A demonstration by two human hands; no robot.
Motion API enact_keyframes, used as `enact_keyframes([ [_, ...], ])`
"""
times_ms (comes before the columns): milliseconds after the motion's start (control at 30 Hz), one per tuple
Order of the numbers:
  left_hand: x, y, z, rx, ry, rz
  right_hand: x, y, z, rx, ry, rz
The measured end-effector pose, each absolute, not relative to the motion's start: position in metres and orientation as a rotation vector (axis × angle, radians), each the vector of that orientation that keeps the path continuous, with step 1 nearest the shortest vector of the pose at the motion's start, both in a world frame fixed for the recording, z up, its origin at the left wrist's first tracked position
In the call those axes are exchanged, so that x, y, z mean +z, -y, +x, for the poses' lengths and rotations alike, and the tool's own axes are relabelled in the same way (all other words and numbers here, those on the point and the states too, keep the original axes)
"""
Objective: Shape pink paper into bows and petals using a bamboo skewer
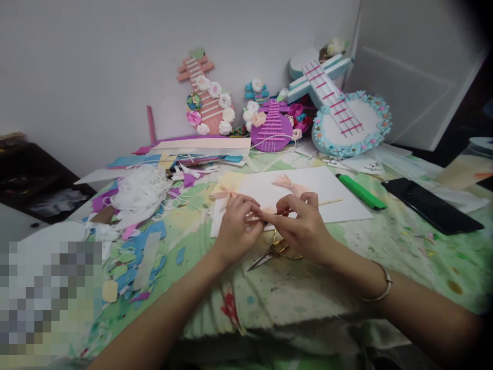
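My left hand [241, 221] and my right hand [302, 221] meet over a white board, fingers closed in pinches on a small piece of peach paper [269, 209]. Most of that piece is hidden by the fingers. A thin pale stick [330, 202] shows to the right of my right hand; whether it is held or lies on the board [323, 180] I cannot tell. Just beyond my hands lies a gathered peach paper piece [290, 184], with another [223, 194] beside my left hand. Gold-handled scissors [271, 253] lie partly under my right hand, blades apart.
Paper-flowered model instruments in pink [211, 110], purple [272, 126] and pale blue [346, 118] lean at the back wall. On the right are a green marker [360, 191] and a black phone [431, 205]. White string [140, 187] and paper scraps [134, 257] cover the left.
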State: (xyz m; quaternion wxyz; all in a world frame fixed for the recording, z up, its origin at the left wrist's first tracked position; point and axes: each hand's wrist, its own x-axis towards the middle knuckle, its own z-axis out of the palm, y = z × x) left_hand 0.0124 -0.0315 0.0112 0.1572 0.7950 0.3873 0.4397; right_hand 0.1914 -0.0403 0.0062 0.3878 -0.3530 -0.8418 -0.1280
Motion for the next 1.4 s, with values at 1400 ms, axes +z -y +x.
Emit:
enact_keyframes([
  [1400,0.0069,0.027,0.0127,1.237,-1.006,2.313,0.0083,0.0321,0.1922,-0.217,2.116,-0.953],
])
